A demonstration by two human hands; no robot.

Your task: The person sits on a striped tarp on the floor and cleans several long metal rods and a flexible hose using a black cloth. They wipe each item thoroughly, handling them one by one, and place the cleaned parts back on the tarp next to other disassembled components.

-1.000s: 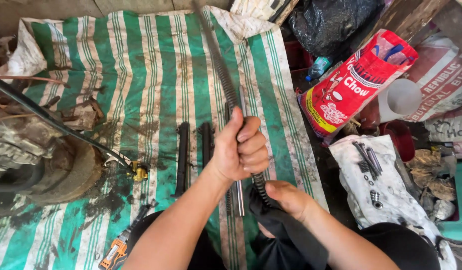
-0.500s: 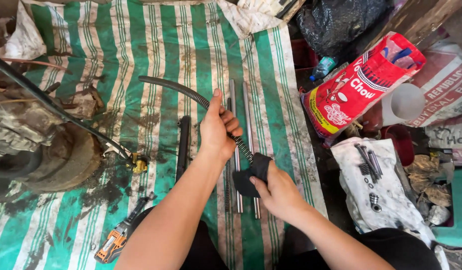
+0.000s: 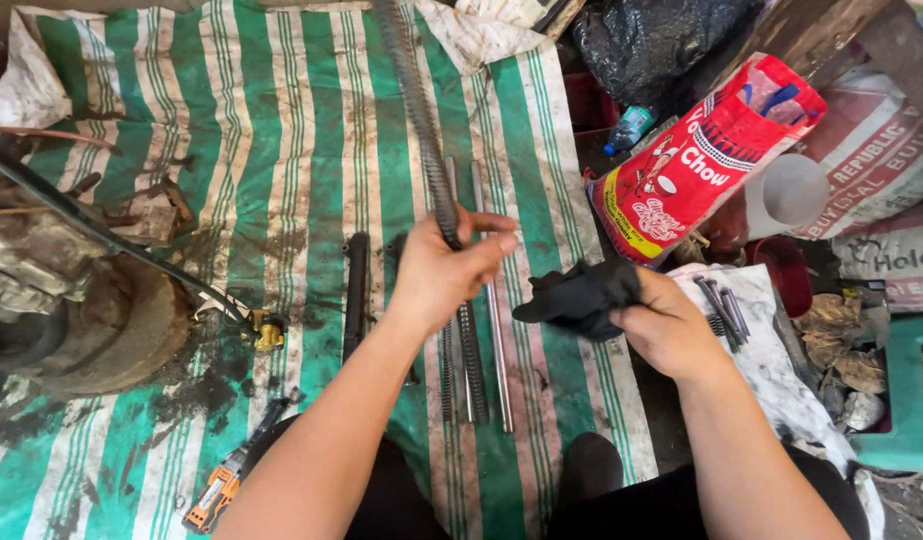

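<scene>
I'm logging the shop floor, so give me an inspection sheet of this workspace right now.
Surface: green-and-white striped tarp, oil-stained.
Job's things: long dark coil spring; black rag.
Clutter: two bare steel tubes, black fork sleeve, orange power tool, bolts on white cloth.
Grippers: left hand loosely grips the spring; right hand holds the rag, apart from the spring.
Cables: black hose to a brass fitting.
Surroundings: red feed bag, black plastic sack.

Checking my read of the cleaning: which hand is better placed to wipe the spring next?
Right, probably. The right hand holds the black rag just beside the spring, which the left hand grips.
</scene>
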